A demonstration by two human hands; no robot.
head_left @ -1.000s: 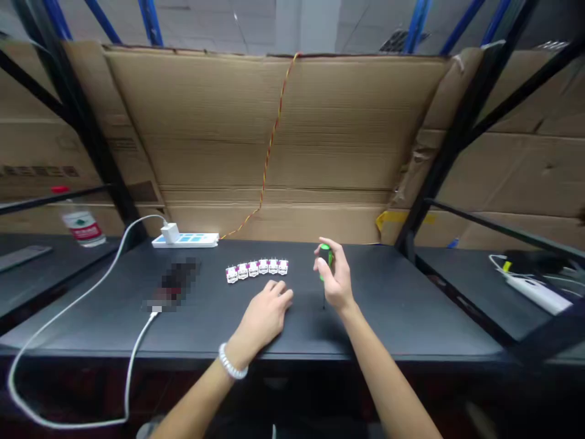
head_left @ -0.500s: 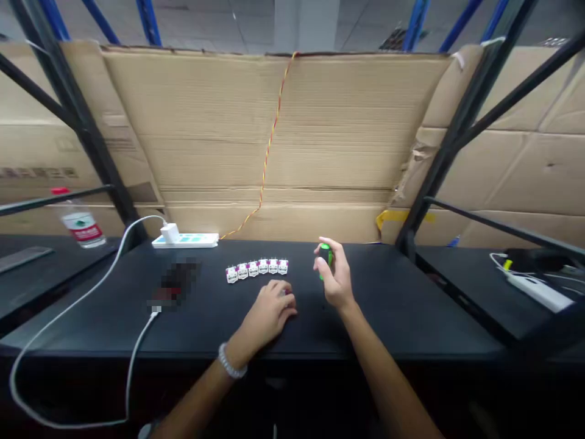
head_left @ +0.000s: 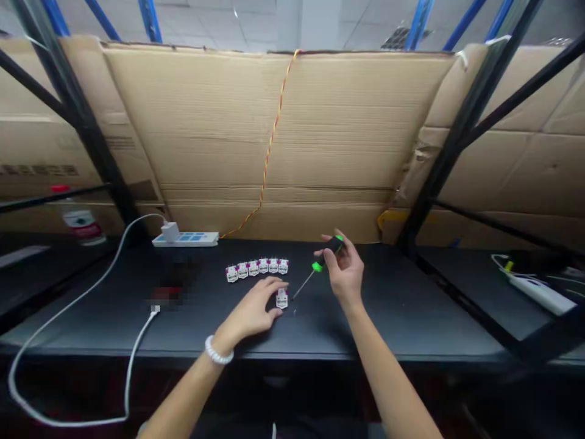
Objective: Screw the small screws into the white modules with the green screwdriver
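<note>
My right hand (head_left: 345,271) grips a screwdriver (head_left: 325,257) with a black and green handle, tilted so its thin shaft slants down and left toward a small white and magenta part (head_left: 282,298) on the black table (head_left: 402,317). My left hand (head_left: 253,311), with a white bead bracelet at the wrist, pinches that part and holds it upright on the table. Just behind, a row of several matching white parts (head_left: 257,268) lies side by side.
A white power strip (head_left: 185,239) with a plugged charger lies at the back left; its white cable (head_left: 82,299) loops off the front edge. A water bottle (head_left: 78,221) stands far left. Cardboard sheets (head_left: 283,140) wall the back. Black rack posts (head_left: 439,171) flank the table.
My right hand has lifted and tipped the screwdriver from upright to slanted, tip toward the part. My left hand has drawn back a little and now shows the small part between its fingers.
</note>
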